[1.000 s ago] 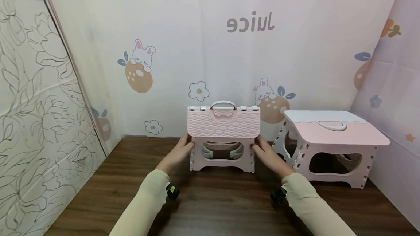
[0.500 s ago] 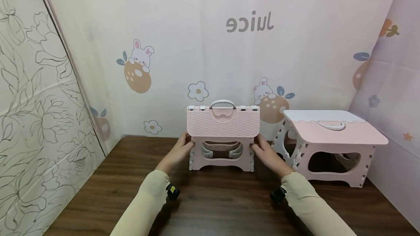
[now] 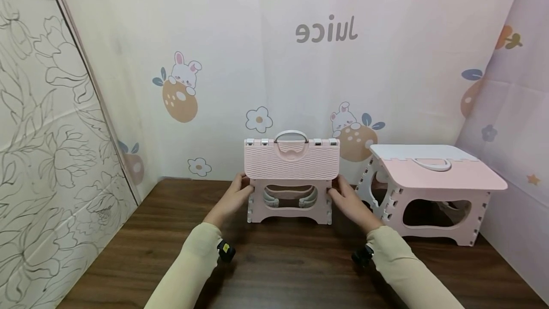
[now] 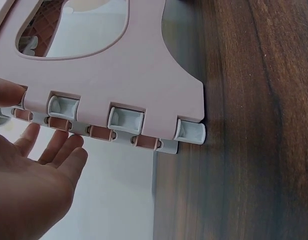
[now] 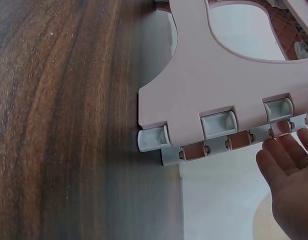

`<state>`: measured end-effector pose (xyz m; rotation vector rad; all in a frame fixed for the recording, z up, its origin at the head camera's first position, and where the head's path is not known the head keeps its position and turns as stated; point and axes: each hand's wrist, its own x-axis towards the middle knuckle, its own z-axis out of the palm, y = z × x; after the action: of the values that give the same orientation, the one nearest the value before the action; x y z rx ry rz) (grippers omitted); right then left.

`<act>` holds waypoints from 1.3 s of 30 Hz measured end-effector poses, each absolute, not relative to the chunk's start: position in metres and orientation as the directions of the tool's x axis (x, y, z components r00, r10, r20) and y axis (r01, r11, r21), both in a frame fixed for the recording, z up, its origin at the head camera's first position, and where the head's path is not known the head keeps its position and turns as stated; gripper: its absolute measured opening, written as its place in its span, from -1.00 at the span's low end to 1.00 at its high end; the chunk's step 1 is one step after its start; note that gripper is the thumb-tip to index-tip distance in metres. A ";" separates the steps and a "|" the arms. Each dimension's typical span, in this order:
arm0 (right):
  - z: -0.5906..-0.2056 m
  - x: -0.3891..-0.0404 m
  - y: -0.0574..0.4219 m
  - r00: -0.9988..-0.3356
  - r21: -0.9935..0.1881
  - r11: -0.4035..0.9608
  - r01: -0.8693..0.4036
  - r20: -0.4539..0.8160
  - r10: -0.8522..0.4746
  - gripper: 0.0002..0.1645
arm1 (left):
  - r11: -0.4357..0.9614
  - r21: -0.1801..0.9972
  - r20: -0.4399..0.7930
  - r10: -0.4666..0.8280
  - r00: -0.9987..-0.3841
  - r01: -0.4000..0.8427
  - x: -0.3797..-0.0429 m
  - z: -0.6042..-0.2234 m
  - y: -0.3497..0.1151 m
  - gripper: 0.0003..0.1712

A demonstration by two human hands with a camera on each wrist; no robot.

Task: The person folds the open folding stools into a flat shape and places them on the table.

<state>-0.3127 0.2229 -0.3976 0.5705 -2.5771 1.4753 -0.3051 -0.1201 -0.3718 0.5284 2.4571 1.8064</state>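
A small pink folding stool [image 3: 291,159] stands upright near the back of the table, its textured top flap hanging down in front and its white handle at the upper edge. My left hand [image 3: 230,201] holds its left side, and my right hand [image 3: 352,205] holds the right side at about the same height. In the left wrist view, the thumb [image 4: 6,93] lies on the front of the hinged side edge, with the left fingers [image 4: 71,157] behind it. The right wrist view shows right fingers [image 5: 284,155] at the opposite hinged edge; the right thumb is out of view there.
A larger pink and white folding stool [image 3: 446,175] stands unfolded to the right, close to my right hand. Behind the brown wooden table [image 3: 283,271] hangs a printed curtain [image 3: 223,37]. Another patterned cloth [image 3: 51,156] borders the left.
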 end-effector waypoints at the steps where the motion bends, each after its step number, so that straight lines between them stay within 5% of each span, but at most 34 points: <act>1: -0.398 -0.312 0.223 -0.922 -0.804 0.458 -0.380 0.291 -0.255 -0.28 | 0.265 0.934 0.157 0.298 -0.942 0.240 -0.305 -0.371 -0.120 -0.44; 39: -0.399 -0.317 0.213 -0.963 -0.818 0.512 -0.262 0.253 -0.090 -0.46 | 0.251 0.951 0.145 0.155 -0.977 0.181 -0.320 -0.393 -0.119 -0.57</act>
<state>-0.3168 0.2128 -0.3986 0.3027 -2.5728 1.4376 -0.3204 -0.1189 -0.3927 0.3367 2.5019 1.9063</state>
